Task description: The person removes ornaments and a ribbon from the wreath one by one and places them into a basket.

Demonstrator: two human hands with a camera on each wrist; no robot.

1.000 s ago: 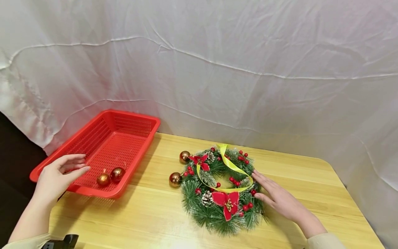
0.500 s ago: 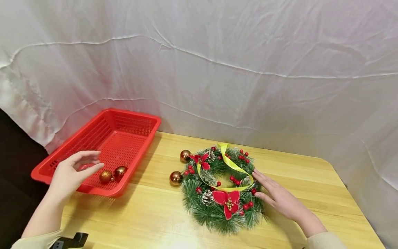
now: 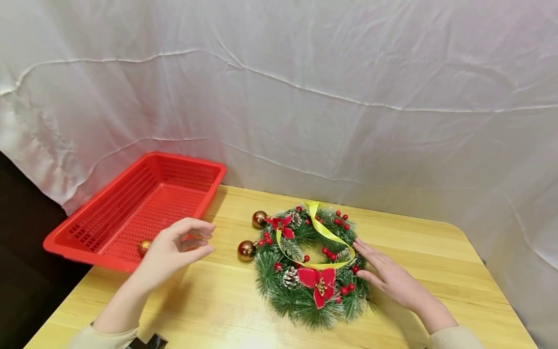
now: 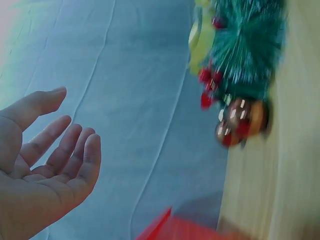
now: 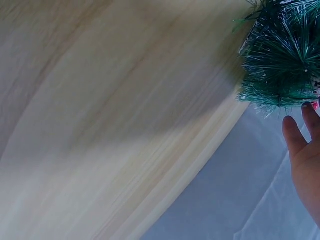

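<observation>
A green Christmas wreath [image 3: 279, 291] with red poinsettias, red berries, pine cones and a yellow ribbon [image 3: 330, 233] lies on the table. Two shiny bronze ball ornaments [image 3: 246, 250] sit at its left edge. My right hand [image 3: 394, 281] touches the wreath's right side with extended fingers. Above the near right corner of the red basket [image 3: 144, 203] hovers my left hand [image 3: 172, 249], its fingers loosely bent. Nothing lies between that hand's fingers and thumb [image 4: 45, 102] in the left wrist view. One gold ball ornament [image 3: 144, 247] shows inside the basket, partly covered by my left hand.
The wooden table [image 3: 418, 242] has a rounded far right corner. A pale, wrinkled cloth [image 3: 296, 121] hangs behind it. The basket stands at the table's left, next to the cloth.
My left hand has moved right from over the basket's interior toward the wreath, empty throughout. It now covers the second ball in the basket. My right hand has stayed at the wreath.
</observation>
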